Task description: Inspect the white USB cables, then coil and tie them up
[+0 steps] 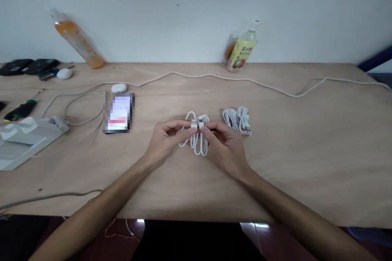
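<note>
Both hands hold a loosely coiled white cable [197, 149] above the middle of the wooden table. Between thumb and fingers, my left hand [167, 138] pinches its USB plug, the metal end pointing away from me. My right hand [227, 142] grips the other connector in the same way, close beside the first. Loops of the cable hang below and behind the fingertips. Just beyond my right hand, bundled white cables [237, 120] lie on the table, partly behind its knuckles.
A phone [119, 113], a white case [119, 88] and a white tray [33, 140] lie left, with a screwdriver [23, 110]. A long white cable [211, 75] crosses the back. An orange bottle [78, 43] and a yellow bottle [243, 51] lean against the wall.
</note>
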Action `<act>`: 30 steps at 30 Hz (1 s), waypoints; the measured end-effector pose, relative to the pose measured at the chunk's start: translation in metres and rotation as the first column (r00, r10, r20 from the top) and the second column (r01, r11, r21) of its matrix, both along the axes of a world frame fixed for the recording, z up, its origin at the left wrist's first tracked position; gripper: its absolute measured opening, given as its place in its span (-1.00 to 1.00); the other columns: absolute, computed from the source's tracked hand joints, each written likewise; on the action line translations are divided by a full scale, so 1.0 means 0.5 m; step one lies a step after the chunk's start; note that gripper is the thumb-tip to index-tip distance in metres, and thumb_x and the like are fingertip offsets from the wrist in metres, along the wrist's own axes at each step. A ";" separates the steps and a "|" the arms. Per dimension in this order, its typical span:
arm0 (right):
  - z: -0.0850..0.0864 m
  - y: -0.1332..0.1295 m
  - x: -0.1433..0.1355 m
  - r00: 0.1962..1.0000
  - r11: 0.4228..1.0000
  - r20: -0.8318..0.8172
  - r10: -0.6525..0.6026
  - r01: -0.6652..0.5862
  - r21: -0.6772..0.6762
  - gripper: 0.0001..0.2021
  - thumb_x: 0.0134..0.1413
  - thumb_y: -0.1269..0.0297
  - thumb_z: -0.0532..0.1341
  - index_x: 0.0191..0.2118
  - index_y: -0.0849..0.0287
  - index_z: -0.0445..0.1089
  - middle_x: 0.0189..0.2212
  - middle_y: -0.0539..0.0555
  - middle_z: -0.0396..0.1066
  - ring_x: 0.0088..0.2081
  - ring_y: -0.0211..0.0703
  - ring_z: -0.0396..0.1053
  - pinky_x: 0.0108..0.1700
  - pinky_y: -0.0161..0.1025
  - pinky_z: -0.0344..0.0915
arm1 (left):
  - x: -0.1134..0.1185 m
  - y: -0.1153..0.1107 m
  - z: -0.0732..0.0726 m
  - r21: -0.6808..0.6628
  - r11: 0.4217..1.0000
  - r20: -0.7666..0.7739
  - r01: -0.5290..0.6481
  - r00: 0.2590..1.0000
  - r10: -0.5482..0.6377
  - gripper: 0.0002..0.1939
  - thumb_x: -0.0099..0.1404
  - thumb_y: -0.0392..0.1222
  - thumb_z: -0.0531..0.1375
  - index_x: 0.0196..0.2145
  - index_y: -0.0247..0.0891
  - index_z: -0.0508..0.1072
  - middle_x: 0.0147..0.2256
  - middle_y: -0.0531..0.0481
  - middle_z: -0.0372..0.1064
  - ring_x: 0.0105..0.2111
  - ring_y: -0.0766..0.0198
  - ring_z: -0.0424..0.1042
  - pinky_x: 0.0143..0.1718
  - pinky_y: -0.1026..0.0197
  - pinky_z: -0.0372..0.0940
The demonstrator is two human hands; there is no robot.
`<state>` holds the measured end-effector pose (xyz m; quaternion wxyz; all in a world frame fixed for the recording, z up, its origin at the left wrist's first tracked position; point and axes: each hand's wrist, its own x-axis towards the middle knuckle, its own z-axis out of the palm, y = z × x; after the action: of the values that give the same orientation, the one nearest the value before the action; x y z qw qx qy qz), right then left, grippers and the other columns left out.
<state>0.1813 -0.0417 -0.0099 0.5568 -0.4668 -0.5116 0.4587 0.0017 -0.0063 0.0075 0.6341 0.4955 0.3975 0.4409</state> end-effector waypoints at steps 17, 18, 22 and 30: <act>0.001 0.004 0.003 1.000 0.999 0.013 0.009 -0.009 -0.053 -0.83 0.25 0.10 0.41 -0.29 0.05 0.67 -0.37 0.01 0.60 -0.39 -0.18 0.43 -0.37 -0.24 0.37 | 0.004 0.000 0.003 -0.051 0.999 0.007 -0.004 1.000 0.004 -0.73 0.06 -0.01 0.63 -0.35 -0.18 0.78 -0.35 -0.04 0.67 -0.41 0.27 0.54 -0.33 0.22 0.44; 0.000 0.004 0.004 1.000 0.998 0.019 0.011 -0.010 -0.055 -0.83 0.25 0.09 0.41 -0.28 0.05 0.67 -0.37 0.01 0.60 -0.39 -0.17 0.43 -0.37 -0.24 0.38 | 0.004 0.000 0.003 -0.049 0.999 0.006 -0.010 1.000 0.010 -0.74 0.06 -0.01 0.64 -0.36 -0.18 0.78 -0.35 -0.04 0.67 -0.41 0.27 0.53 -0.33 0.23 0.44; 0.001 0.005 0.004 1.000 0.998 0.028 0.013 -0.011 -0.066 -0.82 0.25 0.08 0.41 -0.28 0.06 0.66 -0.37 0.01 0.61 -0.40 -0.19 0.41 -0.39 -0.25 0.35 | 0.005 0.000 0.002 -0.044 0.999 -0.002 -0.014 1.000 0.014 -0.72 0.06 -0.01 0.64 -0.35 -0.19 0.78 -0.39 -0.04 0.66 -0.41 0.27 0.52 -0.34 0.24 0.41; 0.004 0.003 0.003 1.000 0.998 0.009 0.026 -0.025 -0.065 -0.80 0.27 0.07 0.40 -0.28 0.06 0.68 -0.36 0.02 0.63 -0.37 -0.16 0.46 -0.36 -0.24 0.39 | 0.004 0.001 0.001 -0.053 0.999 -0.005 -0.006 1.000 0.006 -0.75 0.06 -0.04 0.63 -0.34 -0.18 0.79 -0.37 -0.03 0.66 -0.41 0.28 0.51 -0.34 0.25 0.41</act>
<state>0.1830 -0.0400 -0.0078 0.5330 -0.4802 -0.5051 0.4798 0.0036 -0.0058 0.0082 0.6447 0.4784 0.4123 0.4307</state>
